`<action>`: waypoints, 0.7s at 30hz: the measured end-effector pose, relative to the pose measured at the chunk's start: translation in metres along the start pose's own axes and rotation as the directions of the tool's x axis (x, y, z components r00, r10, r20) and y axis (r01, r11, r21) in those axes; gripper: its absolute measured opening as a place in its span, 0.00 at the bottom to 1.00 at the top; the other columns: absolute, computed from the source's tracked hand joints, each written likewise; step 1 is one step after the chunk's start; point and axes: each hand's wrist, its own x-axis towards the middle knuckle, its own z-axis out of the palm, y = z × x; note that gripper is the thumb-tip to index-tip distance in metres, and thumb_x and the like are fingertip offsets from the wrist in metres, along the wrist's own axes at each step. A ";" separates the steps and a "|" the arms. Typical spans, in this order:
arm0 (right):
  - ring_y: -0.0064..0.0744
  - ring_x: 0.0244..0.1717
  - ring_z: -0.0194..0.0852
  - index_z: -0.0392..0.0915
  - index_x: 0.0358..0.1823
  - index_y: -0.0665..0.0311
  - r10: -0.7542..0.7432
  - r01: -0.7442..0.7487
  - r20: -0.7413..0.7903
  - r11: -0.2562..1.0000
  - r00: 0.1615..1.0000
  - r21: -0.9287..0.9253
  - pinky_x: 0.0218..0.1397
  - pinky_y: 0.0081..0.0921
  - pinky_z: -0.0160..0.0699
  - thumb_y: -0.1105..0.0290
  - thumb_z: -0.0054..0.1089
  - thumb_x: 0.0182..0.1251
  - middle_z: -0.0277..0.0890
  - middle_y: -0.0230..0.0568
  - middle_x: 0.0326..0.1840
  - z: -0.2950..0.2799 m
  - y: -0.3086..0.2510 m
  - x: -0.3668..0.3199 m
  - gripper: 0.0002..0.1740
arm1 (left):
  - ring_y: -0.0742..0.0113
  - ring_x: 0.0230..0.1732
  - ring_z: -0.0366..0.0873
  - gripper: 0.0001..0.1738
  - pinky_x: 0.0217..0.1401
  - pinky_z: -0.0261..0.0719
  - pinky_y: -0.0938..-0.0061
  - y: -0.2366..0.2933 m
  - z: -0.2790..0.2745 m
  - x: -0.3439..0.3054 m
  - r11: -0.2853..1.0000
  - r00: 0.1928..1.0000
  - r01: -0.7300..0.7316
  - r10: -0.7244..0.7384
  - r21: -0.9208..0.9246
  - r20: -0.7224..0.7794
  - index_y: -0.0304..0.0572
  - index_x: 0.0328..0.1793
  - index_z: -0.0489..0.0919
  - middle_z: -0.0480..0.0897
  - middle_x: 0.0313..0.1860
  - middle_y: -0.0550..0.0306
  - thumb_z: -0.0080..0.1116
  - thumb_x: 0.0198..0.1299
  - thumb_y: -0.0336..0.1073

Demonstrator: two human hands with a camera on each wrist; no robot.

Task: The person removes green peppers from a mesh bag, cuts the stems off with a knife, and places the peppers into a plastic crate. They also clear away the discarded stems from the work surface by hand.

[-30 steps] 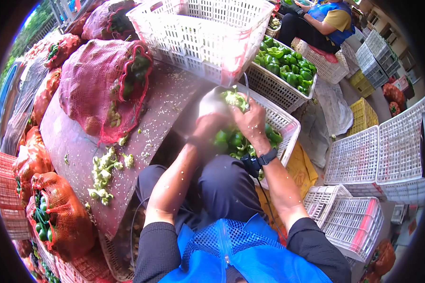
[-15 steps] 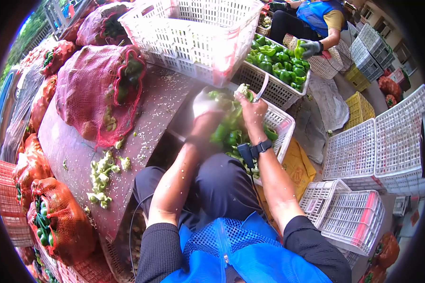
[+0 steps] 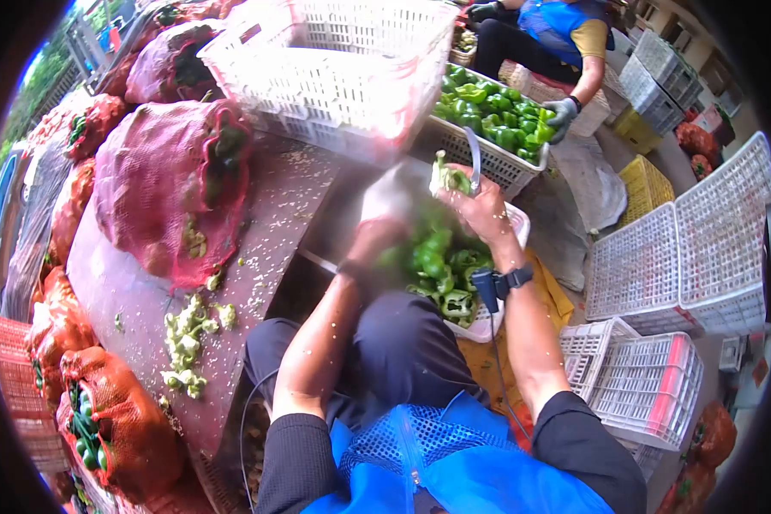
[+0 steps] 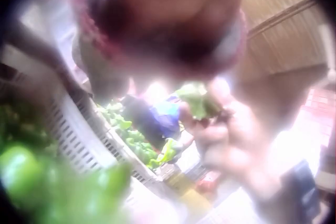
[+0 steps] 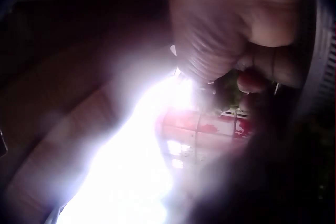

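In the head view the left hand (image 3: 387, 201), in a white glove with a pinkish cuff, is blurred above the left side of a white crate (image 3: 520, 224) of green peppers (image 3: 437, 261); its fingers cannot be made out. To its right, the bare right hand (image 3: 486, 210) grips a curved metal blade (image 3: 475, 152) and pinches a pale green stem piece (image 3: 448, 177). In the left wrist view the right hand (image 4: 228, 140) holds the green piece (image 4: 202, 100). The right wrist view shows the right hand (image 5: 231, 29) close up, partly dark, beside strong glare.
A large white basket (image 3: 325, 94) stands behind the hands, beside a crate of peppers (image 3: 497, 116). Pepper scraps (image 3: 184, 338) and a pink mesh sack (image 3: 158, 188) lie on the board at left. Another person (image 3: 557, 43) sits at the back right.
The right hand has moved right, away from the left hand, with the blade and green piece. The left hand stays blurred above the crate. The other person's gloved hand has moved to the back crate's peppers.
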 end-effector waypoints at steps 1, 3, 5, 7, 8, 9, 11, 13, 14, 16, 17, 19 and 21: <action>0.23 0.47 0.81 0.83 0.60 0.64 0.001 0.013 0.093 0.988 0.996 -0.151 0.52 0.25 0.81 0.70 0.74 0.64 0.87 0.38 0.49 0.001 -0.016 -0.003 0.23 | 0.45 0.44 0.87 0.16 0.50 0.84 0.59 0.022 -0.016 0.000 0.972 0.985 0.173 -0.175 -0.159 0.007 0.41 0.55 0.80 0.87 0.44 0.43 0.61 0.63 0.39; 0.22 0.46 0.81 0.82 0.60 0.66 -0.041 0.086 0.270 0.984 0.962 -0.155 0.51 0.25 0.81 0.69 0.74 0.65 0.87 0.38 0.50 0.009 -0.031 -0.003 0.22 | 0.45 0.44 0.87 0.22 0.50 0.84 0.59 0.023 -0.022 -0.002 0.998 0.998 0.031 -0.034 -0.062 -0.046 0.40 0.57 0.79 0.87 0.43 0.41 0.67 0.57 0.37; 0.19 0.44 0.80 0.81 0.61 0.68 -0.011 0.033 0.398 0.998 0.917 -0.049 0.47 0.21 0.81 0.70 0.72 0.66 0.86 0.37 0.48 0.012 -0.029 -0.004 0.23 | 0.49 0.44 0.88 0.25 0.50 0.85 0.62 0.011 -0.015 -0.002 0.999 0.999 -0.047 0.048 0.022 -0.014 0.38 0.59 0.79 0.87 0.43 0.42 0.68 0.54 0.36; 0.14 0.38 0.79 0.79 0.62 0.71 -0.006 -0.022 0.416 0.998 0.910 0.062 0.38 0.16 0.80 0.73 0.72 0.67 0.84 0.32 0.41 0.026 -0.032 -0.002 0.23 | 0.54 0.43 0.89 0.27 0.49 0.86 0.68 0.014 -0.034 -0.008 0.997 0.996 0.079 -0.080 -0.027 -0.027 0.36 0.61 0.81 0.88 0.42 0.45 0.69 0.52 0.35; 0.14 0.38 0.79 0.79 0.62 0.71 -0.015 -0.015 0.420 0.998 0.907 0.069 0.38 0.16 0.80 0.73 0.72 0.67 0.84 0.32 0.41 0.028 -0.031 0.000 0.23 | 0.54 0.43 0.89 0.27 0.49 0.86 0.68 0.014 -0.038 -0.013 0.997 0.996 0.079 -0.080 -0.020 -0.036 0.36 0.61 0.81 0.88 0.42 0.45 0.69 0.52 0.35; 0.14 0.36 0.79 0.80 0.61 0.70 0.007 -0.009 0.420 1.000 0.907 0.005 0.36 0.16 0.80 0.73 0.72 0.66 0.84 0.31 0.39 0.030 -0.032 0.000 0.22 | 0.55 0.41 0.89 0.27 0.47 0.86 0.68 0.014 -0.039 -0.018 0.993 0.992 0.096 -0.102 -0.073 -0.072 0.36 0.60 0.81 0.88 0.41 0.44 0.69 0.53 0.34; 0.14 0.33 0.78 0.80 0.60 0.70 0.021 0.004 0.420 0.998 0.907 -0.058 0.34 0.17 0.80 0.74 0.73 0.66 0.84 0.30 0.37 0.034 -0.032 0.002 0.22 | 0.59 0.35 0.88 0.21 0.40 0.86 0.69 0.013 -0.042 -0.021 0.964 0.979 0.104 -0.143 -0.246 -0.147 0.34 0.55 0.82 0.88 0.36 0.45 0.69 0.53 0.31; 0.14 0.33 0.79 0.82 0.55 0.70 -0.036 0.046 0.375 0.999 0.927 -0.018 0.33 0.17 0.80 0.73 0.75 0.64 0.85 0.32 0.37 0.044 -0.031 0.000 0.19 | 0.61 0.33 0.87 0.19 0.38 0.84 0.69 0.007 -0.040 -0.024 0.941 0.963 0.055 -0.139 -0.335 -0.232 0.34 0.51 0.83 0.87 0.34 0.46 0.69 0.53 0.31; 0.15 0.33 0.79 0.83 0.52 0.70 -0.064 0.069 0.347 0.998 0.936 -0.001 0.33 0.17 0.80 0.73 0.76 0.63 0.86 0.34 0.36 0.048 -0.031 -0.001 0.17 | 0.63 0.31 0.85 0.16 0.36 0.83 0.69 0.005 -0.038 -0.023 0.908 0.940 -0.004 -0.139 -0.419 -0.311 0.33 0.48 0.83 0.87 0.32 0.48 0.69 0.53 0.30; 0.17 0.35 0.80 0.84 0.48 0.69 -0.063 0.055 0.312 0.998 0.948 0.036 0.37 0.19 0.82 0.71 0.78 0.61 0.86 0.35 0.37 0.058 -0.035 -0.004 0.16 | 0.64 0.29 0.84 0.14 0.35 0.83 0.69 0.006 -0.041 -0.023 0.893 0.924 -0.059 -0.121 -0.446 -0.364 0.34 0.45 0.83 0.86 0.30 0.49 0.69 0.53 0.30; 0.18 0.36 0.80 0.84 0.47 0.69 -0.087 0.085 0.279 0.996 0.956 0.017 0.39 0.21 0.83 0.71 0.78 0.60 0.87 0.36 0.37 0.062 -0.032 -0.005 0.17 | 0.64 0.27 0.83 0.11 0.34 0.82 0.69 0.005 -0.042 -0.024 0.876 0.903 -0.107 -0.112 -0.470 -0.414 0.34 0.42 0.83 0.85 0.28 0.51 0.69 0.53 0.30; 0.23 0.38 0.82 0.85 0.45 0.67 -0.126 0.124 0.211 0.992 0.969 0.026 0.43 0.27 0.83 0.67 0.81 0.58 0.88 0.39 0.38 0.068 -0.034 -0.010 0.18 | 0.65 0.27 0.83 0.10 0.34 0.82 0.69 0.007 -0.044 -0.022 0.897 0.897 -0.110 -0.096 -0.429 -0.431 0.35 0.42 0.84 0.85 0.27 0.52 0.68 0.54 0.30; 0.21 0.39 0.82 0.83 0.45 0.69 -0.157 0.172 0.177 0.982 0.972 -0.071 0.44 0.24 0.83 0.70 0.80 0.59 0.87 0.38 0.38 0.070 -0.033 -0.010 0.17 | 0.66 0.27 0.83 0.08 0.34 0.81 0.70 0.003 -0.046 -0.020 0.886 0.873 -0.193 -0.041 -0.421 -0.486 0.35 0.41 0.84 0.85 0.26 0.52 0.66 0.54 0.29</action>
